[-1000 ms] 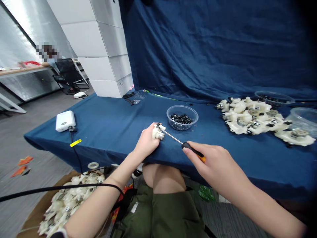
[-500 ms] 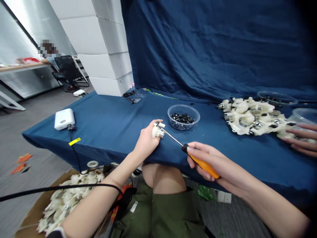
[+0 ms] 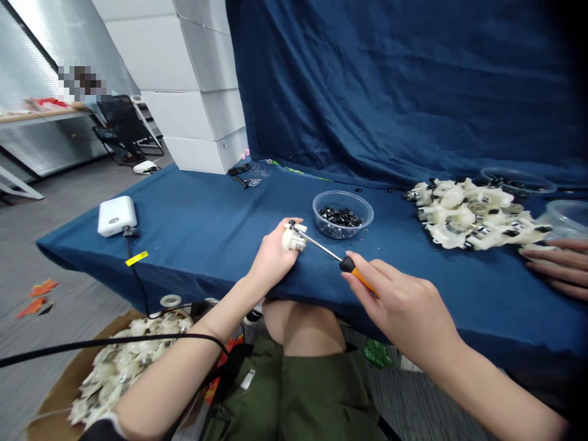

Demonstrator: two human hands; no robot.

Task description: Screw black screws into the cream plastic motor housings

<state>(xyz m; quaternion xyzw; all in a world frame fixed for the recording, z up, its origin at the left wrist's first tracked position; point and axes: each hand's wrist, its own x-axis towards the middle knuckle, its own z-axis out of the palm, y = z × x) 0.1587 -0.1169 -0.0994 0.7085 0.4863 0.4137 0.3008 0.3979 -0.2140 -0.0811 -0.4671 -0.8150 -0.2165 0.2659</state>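
Observation:
My left hand [image 3: 273,252] is closed around a small white plastic part [image 3: 294,239] with metal bits, held just above the table's front edge. In my right hand [image 3: 395,300] is a screwdriver [image 3: 327,250] with an orange and black handle, largely covered by my fingers. Its metal shaft points up and left, and the tip meets the top of the white part near a small black piece [image 3: 293,224]. Whether the tip sits in a screw is too small to tell. Just beyond my hands stands a clear round bowl [image 3: 316,222] of small black pieces.
At the right lies a pile of white plastic parts [image 3: 459,211], with another person's hand [image 3: 560,266] beside it. A white box-shaped device [image 3: 117,215] with a cable sits at the left. White cartons [image 3: 184,110] are stacked behind. A cardboard box [image 3: 59,398] holds more white parts below.
My right hand has turned over the screwdriver handle, so its back now faces up and less orange shows. My left hand keeps the white part in nearly the same place.

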